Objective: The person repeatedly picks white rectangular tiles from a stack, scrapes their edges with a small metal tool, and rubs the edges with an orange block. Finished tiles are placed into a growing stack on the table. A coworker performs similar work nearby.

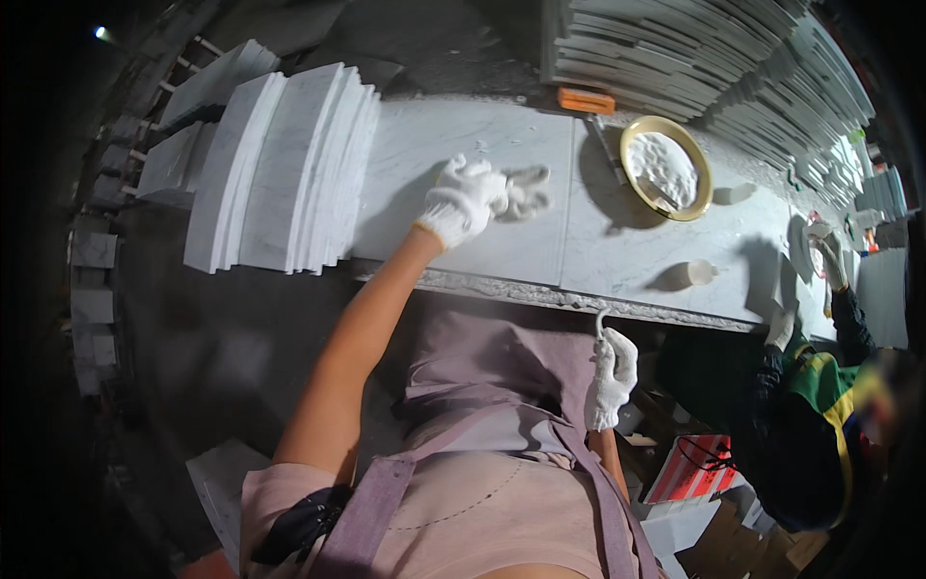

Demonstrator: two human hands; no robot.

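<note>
My left hand (461, 201), in a white knit glove, is closed on a crumpled whitish cloth (529, 193) over the pale marbled slab top of the workbench (492, 246). Part of the cloth spreads out to the right of the fingers. My right hand (613, 378), gloved the same way, is held low in front of the bench edge with its fingers curled. A thin, curved pale piece (600, 322) sticks up from it; what it belongs to is unclear.
Upright marbled slabs (299, 174) stand at left. A yellow bowl of white paste (666, 166), an orange block (585, 100) and a small cup (696, 273) are on the right side. Stacked slabs (666, 48) rise behind. A co-worker's gloved hand (828, 253) is at far right.
</note>
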